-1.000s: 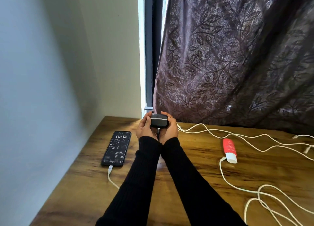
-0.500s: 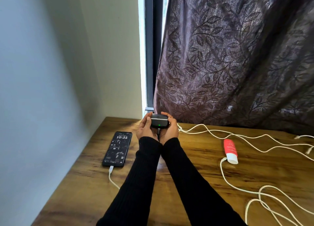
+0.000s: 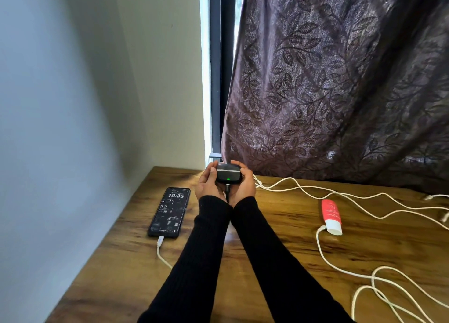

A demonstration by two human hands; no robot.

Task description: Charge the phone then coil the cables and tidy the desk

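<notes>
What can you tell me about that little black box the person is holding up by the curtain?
The small black case looks like smooth plastic with rounded corners. A pale stripe crosses it near the top, and a small green light glows on its front. A dark cable is plugged into its underside and drops between the wrists. The left hand and right hand cup it from either side, above the wooden desk's far edge.

The phone (image 3: 169, 213) lies on the desk (image 3: 279, 245) at left, near the wall, a cable (image 3: 162, 252) entering its near end. Right of it, both hands (image 3: 209, 185) hold a case (image 3: 228, 176) above the desk's far edge, before the curtain (image 3: 340, 79). A tube (image 3: 331, 216) lies further right among loose cables (image 3: 364, 277)
</notes>
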